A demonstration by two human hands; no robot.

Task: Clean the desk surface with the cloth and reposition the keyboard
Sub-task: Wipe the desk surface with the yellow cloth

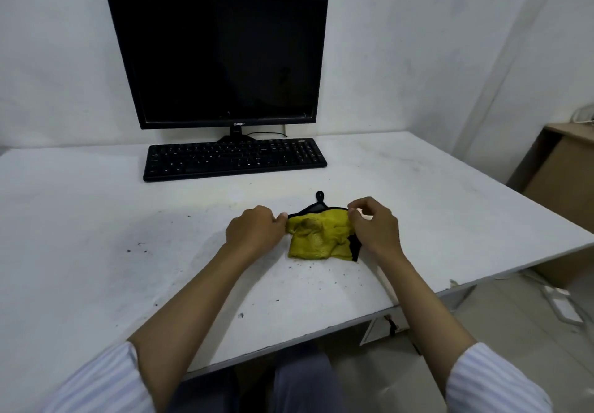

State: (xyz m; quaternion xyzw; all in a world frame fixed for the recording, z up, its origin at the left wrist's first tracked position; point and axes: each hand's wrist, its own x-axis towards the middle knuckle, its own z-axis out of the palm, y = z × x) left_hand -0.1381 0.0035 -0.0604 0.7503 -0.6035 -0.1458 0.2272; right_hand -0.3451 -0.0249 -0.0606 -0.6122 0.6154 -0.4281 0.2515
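On the white table (96, 219), a dark monitor (218, 59) stands at the rear, close to the wall, with the black keyboard (234, 158) directly in front of its base. The yellow cloth (316, 236), edged in black and fitted with a hanging loop, lies crumpled on the table towards the front edge, well apart from the keyboard. The left hand (254, 231) pinches the upper left corner of the cloth. The right hand (374, 229) pinches its upper right edge, fingers curled on the fabric. Dark specks (128, 250) lie scattered on the table in front of the cloth and further to the left.

The step in hand appears to be spreading the cloth before wiping. Draw both corners apart evenly until the fabric lies flat, then fold it into a pad. Wipe in overlapping strokes toward one edge, so that the specks gather instead of scattering. Move the keyboard only onto a surface already wiped.
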